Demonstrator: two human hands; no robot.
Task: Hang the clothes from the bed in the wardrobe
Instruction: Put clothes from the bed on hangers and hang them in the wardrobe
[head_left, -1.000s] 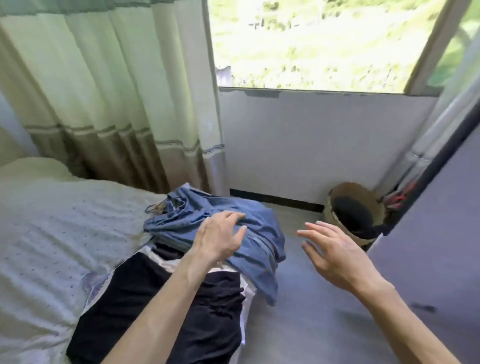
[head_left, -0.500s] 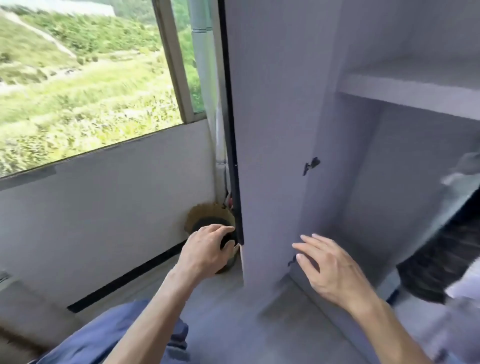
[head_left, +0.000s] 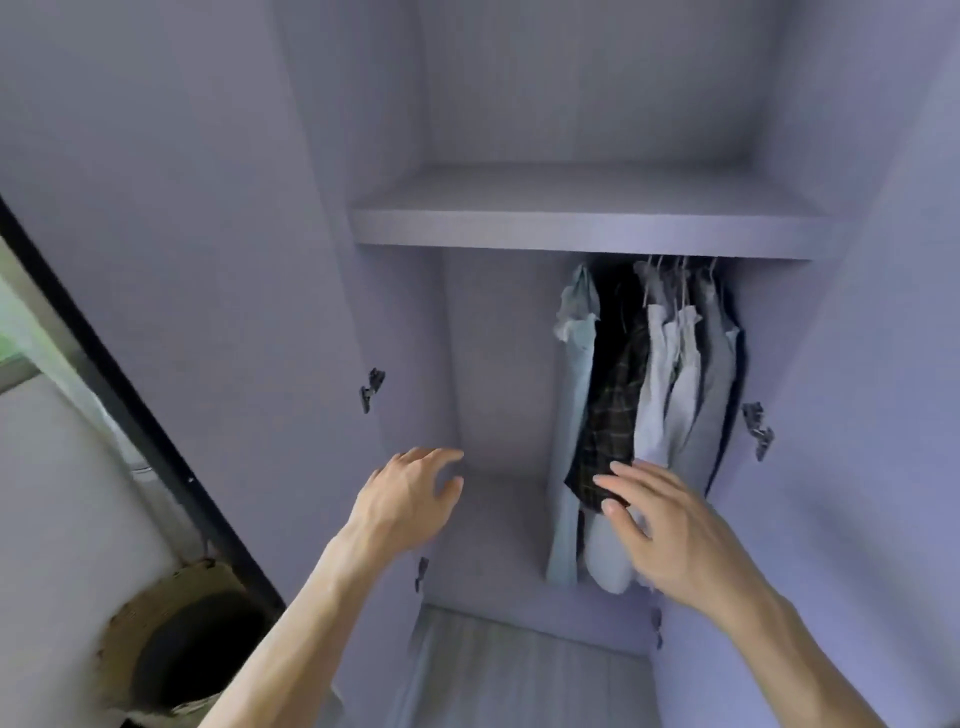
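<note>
The pale lilac wardrobe (head_left: 582, 223) stands open in front of me. Under its shelf several garments hang on hangers at the right: a light blue piece (head_left: 574, 395), a dark plaid shirt (head_left: 613, 410) and pale shirts (head_left: 675, 374). My left hand (head_left: 410, 499) hovers with relaxed fingers before the bare left half of the compartment and holds nothing. My right hand (head_left: 670, 525) is spread flat, its fingertips close to the hem of the plaid shirt; contact is unclear. The bed and its clothes are out of view.
The left wardrobe door (head_left: 171, 291) stands open beside my left arm, the right door (head_left: 883, 415) beside my right. A woven basket (head_left: 176, 639) with a dark inside sits on the floor at the lower left, next to a window frame (head_left: 104, 364).
My view has swung right from the bed and window to the wardrobe's inside. Both hands stayed empty and moved with it; the left hand left the blue garment on the bed.
</note>
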